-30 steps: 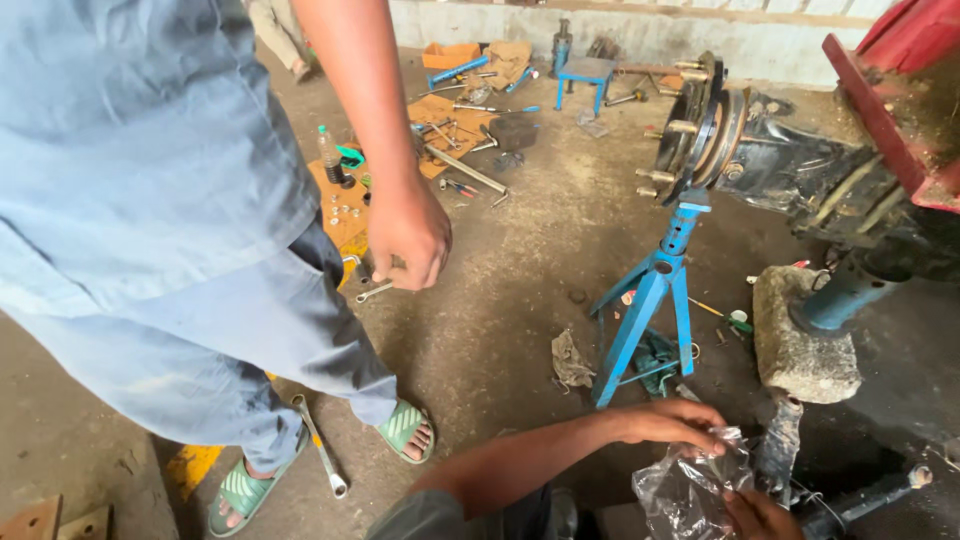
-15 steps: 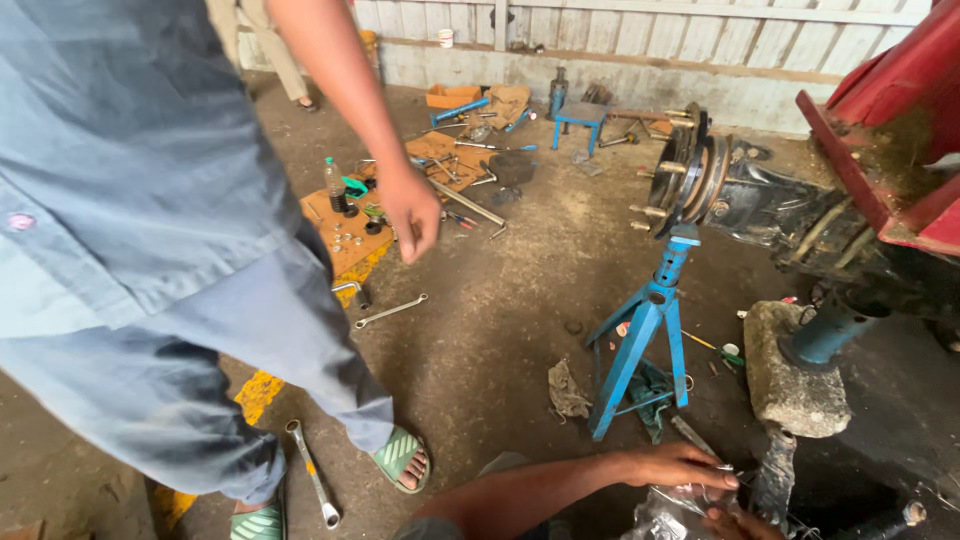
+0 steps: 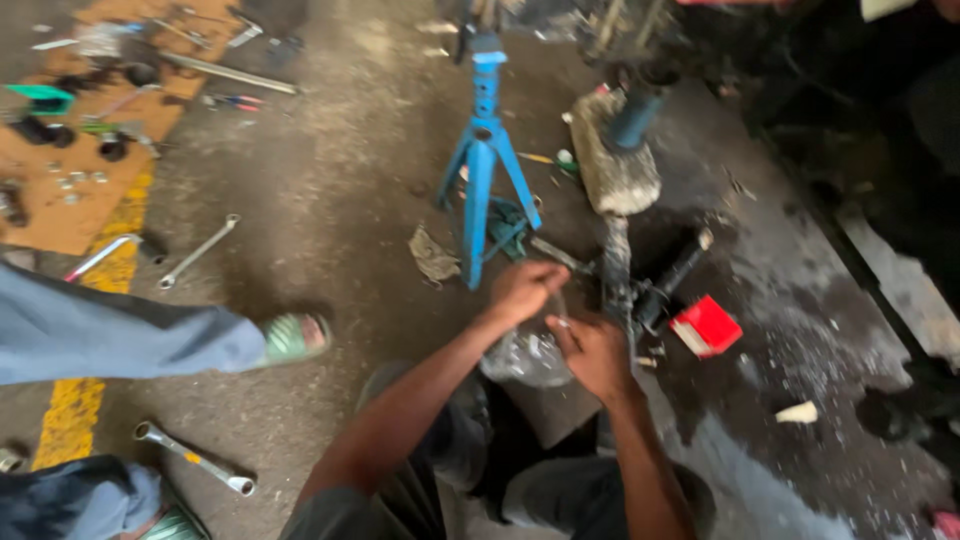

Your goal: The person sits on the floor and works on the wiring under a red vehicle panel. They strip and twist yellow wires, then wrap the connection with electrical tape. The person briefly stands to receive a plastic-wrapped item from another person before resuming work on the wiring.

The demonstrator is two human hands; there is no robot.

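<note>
Left hand point(image 3: 525, 288) clenched at top of clear plastic bag point(image 3: 527, 357), right hand point(image 3: 592, 352) grasping its side, blue jack stand point(image 3: 484, 165) just beyond, red box point(image 3: 707, 326) near, concrete floor point(image 3: 330, 200)

Oil-stained concrete floor point(image 3: 330, 230), yellow painted line point(image 3: 75, 400)

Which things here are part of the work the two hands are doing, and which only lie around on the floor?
In use:
- left hand
- right hand
- clear plastic bag, gripped by both hands

Lying about:
- blue stand
- red box
- two wrenches
- rag
- small tools on the board
</note>
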